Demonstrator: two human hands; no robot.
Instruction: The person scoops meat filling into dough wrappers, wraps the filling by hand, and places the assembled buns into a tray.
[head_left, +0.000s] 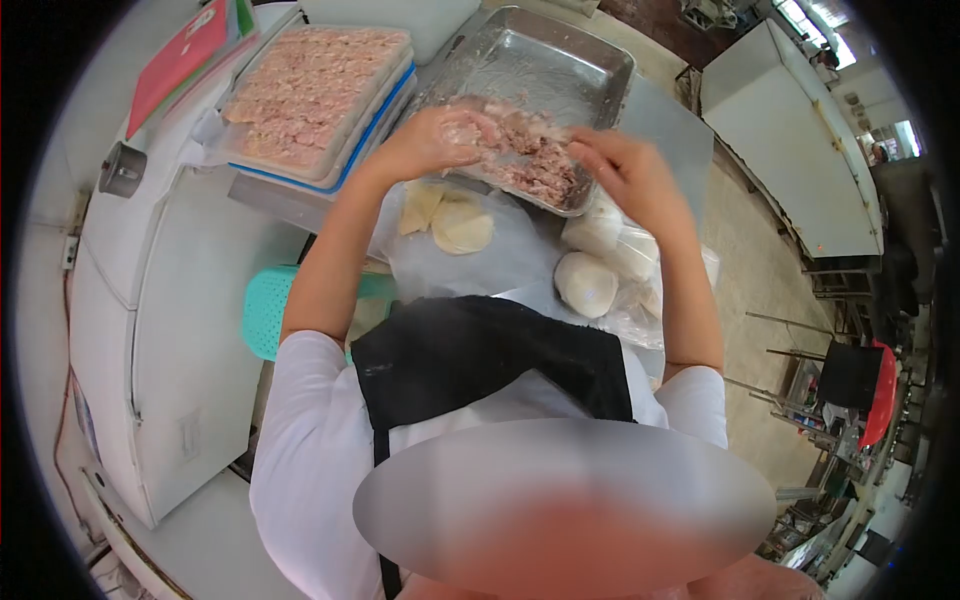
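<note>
A metal tray (600,85) holds minced meat (545,165) along its near side. My left hand (445,138) is over the tray's near left part, fingers curled; whatever lies in them cannot be made out. On the tray's right side, at the edge of the meat, my right hand (635,175) has its fingers drawn together, slightly blurred, their tips hard to see. Between my forearms, several thin round dough wrappers (463,228) lie on a clear plastic sheet (430,268). Near my right forearm sit plastic bags with pale round stacks of wrappers (585,285).
At the left stands a clear plastic box (330,85) filled with rows of pinkish dumplings, on a blue-rimmed container. A turquoise basket (268,310) is below the table edge. White freezers (205,340) stand at left. A metal cup (122,168) rests there.
</note>
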